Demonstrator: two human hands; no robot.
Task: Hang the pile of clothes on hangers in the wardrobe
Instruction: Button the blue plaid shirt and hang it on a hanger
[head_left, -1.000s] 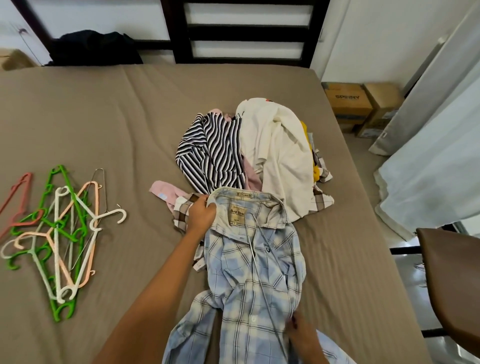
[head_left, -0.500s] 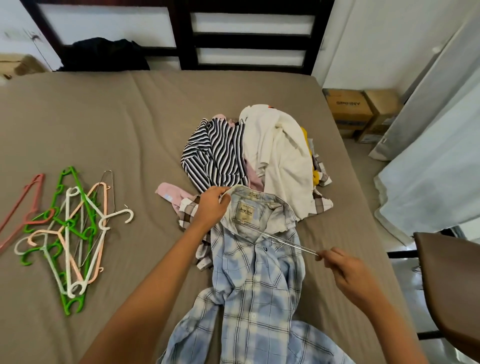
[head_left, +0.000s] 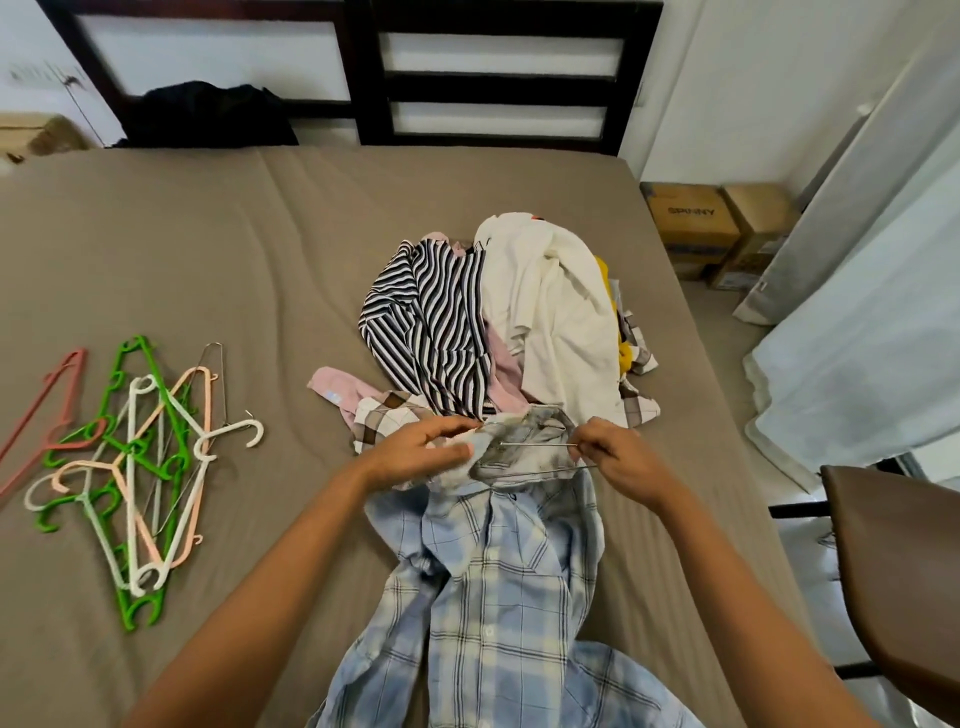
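On the bed, the shirt is lying flat, the left hand gripping its collar while the right hand is pinching a wire hanger at the neck. Hanging seems barely begun: the pile and spare hangers are waiting.

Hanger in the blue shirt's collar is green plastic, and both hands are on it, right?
Not green plastic. The head view shows the hanger in the shirt's collar is thin grey wire. The right hand pinches it while the left hand holds the collar.
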